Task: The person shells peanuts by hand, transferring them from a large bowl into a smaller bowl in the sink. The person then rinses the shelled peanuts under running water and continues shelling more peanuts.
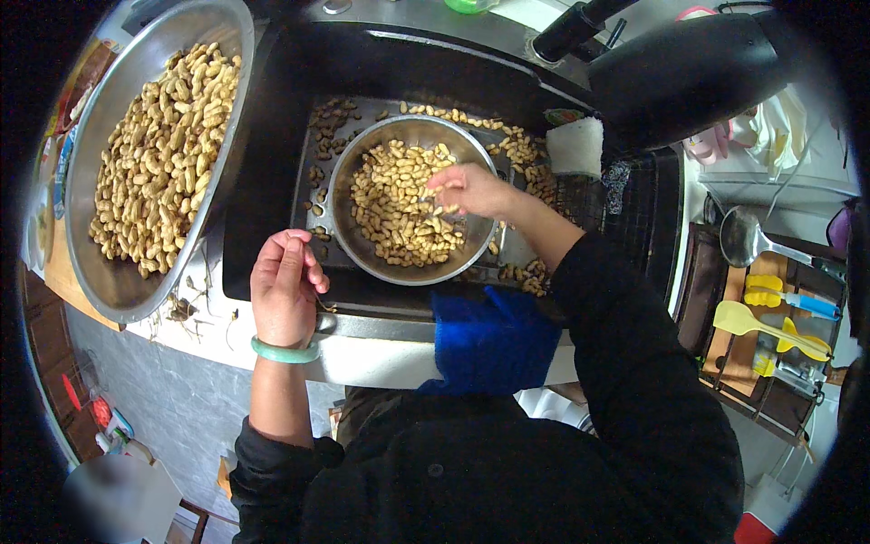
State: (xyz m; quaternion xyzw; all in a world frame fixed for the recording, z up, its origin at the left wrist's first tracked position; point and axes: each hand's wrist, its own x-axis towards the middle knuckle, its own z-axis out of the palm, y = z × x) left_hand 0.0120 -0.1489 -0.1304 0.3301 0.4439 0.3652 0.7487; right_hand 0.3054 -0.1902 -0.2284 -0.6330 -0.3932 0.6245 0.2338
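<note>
A round metal pan holding unshelled peanuts sits inside the dark sink. My right hand reaches over the pan's right side, its bent fingers at the peanuts; blur hides whether one is between them. Left of the pan, my left hand is raised near the sink's front edge, thumb pressed to the forefinger. A thin stem shows just below its fingers; whether the hand holds it is unclear. A green bangle circles that wrist. At the left stands a large metal basin heaped with more peanuts.
Loose peanuts lie around the pan on the sink floor. A black faucet rises behind. A white sponge rests at the right, a blue cloth drapes over the front edge, and plant scraps litter the counter.
</note>
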